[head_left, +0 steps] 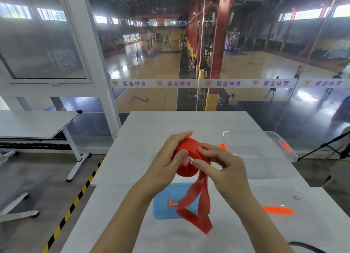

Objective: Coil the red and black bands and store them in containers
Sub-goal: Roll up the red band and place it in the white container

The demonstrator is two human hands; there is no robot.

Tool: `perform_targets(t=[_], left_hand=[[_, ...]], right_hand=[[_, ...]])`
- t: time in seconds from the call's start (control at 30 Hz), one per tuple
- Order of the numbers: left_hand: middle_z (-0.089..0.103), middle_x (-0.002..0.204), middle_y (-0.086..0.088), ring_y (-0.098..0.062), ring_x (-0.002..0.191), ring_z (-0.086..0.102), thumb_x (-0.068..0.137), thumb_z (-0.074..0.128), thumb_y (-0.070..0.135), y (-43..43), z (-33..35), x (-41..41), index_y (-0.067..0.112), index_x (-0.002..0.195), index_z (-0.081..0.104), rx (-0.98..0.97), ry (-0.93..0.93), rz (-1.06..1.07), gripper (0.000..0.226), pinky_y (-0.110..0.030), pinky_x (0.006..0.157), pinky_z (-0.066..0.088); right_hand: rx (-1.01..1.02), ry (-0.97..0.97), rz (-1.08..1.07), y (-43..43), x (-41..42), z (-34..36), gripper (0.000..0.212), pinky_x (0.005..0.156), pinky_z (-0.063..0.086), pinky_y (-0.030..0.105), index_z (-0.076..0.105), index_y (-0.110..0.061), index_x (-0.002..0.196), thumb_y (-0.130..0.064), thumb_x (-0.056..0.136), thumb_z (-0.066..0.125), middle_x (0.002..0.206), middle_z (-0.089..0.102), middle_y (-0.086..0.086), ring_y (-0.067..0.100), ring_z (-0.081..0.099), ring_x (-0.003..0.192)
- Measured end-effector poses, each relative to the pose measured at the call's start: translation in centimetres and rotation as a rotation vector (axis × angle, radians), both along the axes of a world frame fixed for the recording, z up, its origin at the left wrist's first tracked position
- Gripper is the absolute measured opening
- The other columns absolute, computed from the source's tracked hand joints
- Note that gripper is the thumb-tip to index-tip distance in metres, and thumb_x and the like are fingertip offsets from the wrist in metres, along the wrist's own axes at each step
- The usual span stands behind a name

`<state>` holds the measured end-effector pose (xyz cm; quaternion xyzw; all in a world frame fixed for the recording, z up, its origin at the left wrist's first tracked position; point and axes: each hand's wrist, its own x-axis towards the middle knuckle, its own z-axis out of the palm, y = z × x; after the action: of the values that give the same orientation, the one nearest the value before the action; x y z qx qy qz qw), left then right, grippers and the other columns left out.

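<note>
A red band is partly wound into a coil above the white table. My left hand grips the coil from the left, fingers over its top. My right hand pinches the band at the coil's right side. The loose tail hangs down and trails onto the table, over a blue lid. A clear container with orange clips stands at the right. A black band end shows at the lower right edge.
A clear lid with an orange clip lies at the right front. Another white table stands to the left across a floor strip with yellow-black tape. A glass wall runs behind the table. A tripod stands at the far right.
</note>
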<state>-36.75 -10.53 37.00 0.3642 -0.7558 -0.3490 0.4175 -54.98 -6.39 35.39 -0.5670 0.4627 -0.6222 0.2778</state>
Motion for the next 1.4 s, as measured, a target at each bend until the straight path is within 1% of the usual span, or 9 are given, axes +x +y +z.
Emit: perform_targets(t=[0.23,0.37,0.57,0.7,0.77,0.9,1.07,1.17,1.4], left_hand=[[0.053,0.132,0.016,-0.008,0.129,0.05,0.103,0.046,0.027,-0.4,0.5,-0.6,0.031,0.138,0.057,-0.055,-0.029,-0.039,0.036,-0.014,0.104,0.041],[0.056,0.132,0.013,-0.012,0.127,0.053,0.104,0.044,0.029,0.1,1.0,-1.7,0.031,0.134,0.06,-0.067,0.172,0.038,0.034,-0.017,0.102,0.044],[0.059,0.135,0.013,-0.019,0.127,0.057,0.096,0.044,0.056,0.6,1.8,-2.2,0.049,0.128,0.063,0.135,0.575,0.128,0.038,-0.041,0.101,0.056],[0.061,0.129,0.016,-0.009,0.118,0.062,0.098,0.041,0.045,0.6,1.0,-2.8,0.045,0.128,0.063,0.208,0.648,0.16,0.037,-0.027,0.087,0.06],[0.066,0.119,0.022,-0.003,0.111,0.065,0.104,0.039,0.036,0.2,0.3,-2.6,0.042,0.128,0.061,0.22,0.64,0.155,0.032,-0.023,0.083,0.059],[0.068,0.125,0.002,-0.019,0.117,0.065,0.11,0.04,0.025,-1.0,-1.2,-0.5,0.029,0.127,0.061,0.235,0.473,0.058,0.027,-0.033,0.094,0.056],[0.058,0.125,0.021,-0.001,0.121,0.055,0.107,0.048,0.02,-1.9,-1.6,0.9,0.033,0.131,0.051,0.109,-0.013,0.028,0.027,-0.019,0.098,0.045],[0.049,0.131,0.018,0.0,0.126,0.047,0.107,0.048,0.022,-2.4,-1.6,0.6,0.035,0.14,0.047,-0.065,-0.301,-0.021,0.036,-0.015,0.104,0.039],[0.054,0.13,0.017,-0.005,0.128,0.051,0.108,0.045,0.013,-1.2,-2.8,-0.6,0.036,0.131,0.057,-0.062,0.058,0.107,0.034,-0.013,0.102,0.042]], right_hand=[[0.011,0.033,-0.012,0.3,-0.4,0.1,0.03,0.09,0.06,0.02,0.077,-0.028,0.097,-0.01,0.077,0.09,0.103,0.078,-0.023,0.007,0.076,0.099],[-0.071,-0.067,-0.011,0.1,0.1,0.2,0.034,0.094,0.059,0.022,0.074,-0.019,0.101,-0.003,0.076,0.089,0.109,0.079,-0.013,0.015,0.076,0.107],[-0.038,-0.199,-0.002,0.1,0.9,-1.1,0.04,0.097,0.061,0.032,0.075,-0.024,0.102,0.002,0.075,0.088,0.106,0.079,-0.002,0.022,0.077,0.106],[-0.01,-0.2,-0.018,-0.1,1.5,-1.6,0.035,0.093,0.061,0.032,0.075,-0.024,0.103,-0.002,0.078,0.088,0.101,0.078,-0.002,0.022,0.077,0.101],[-0.003,-0.195,-0.043,-0.3,1.4,-1.5,0.033,0.09,0.061,0.026,0.076,-0.024,0.098,0.0,0.078,0.088,0.098,0.079,-0.005,0.017,0.078,0.095],[0.026,-0.149,-0.035,-0.8,0.1,-1.2,0.034,0.086,0.059,0.017,0.078,-0.027,0.093,0.003,0.078,0.087,0.095,0.08,-0.011,0.009,0.078,0.09],[0.07,0.012,0.017,-1.7,-0.6,-1.4,0.032,0.09,0.061,0.025,0.08,-0.03,0.094,-0.002,0.079,0.088,0.097,0.081,-0.012,0.013,0.077,0.092],[0.061,0.046,0.017,-1.9,-0.2,-1.8,0.033,0.09,0.061,0.029,0.08,-0.032,0.095,-0.005,0.078,0.089,0.096,0.08,-0.011,0.016,0.076,0.093],[0.103,-0.187,0.025,-1.5,0.4,-3.6,0.036,0.095,0.06,0.041,0.079,-0.027,0.102,-0.002,0.078,0.088,0.102,0.08,0.003,0.025,0.078,0.101]])
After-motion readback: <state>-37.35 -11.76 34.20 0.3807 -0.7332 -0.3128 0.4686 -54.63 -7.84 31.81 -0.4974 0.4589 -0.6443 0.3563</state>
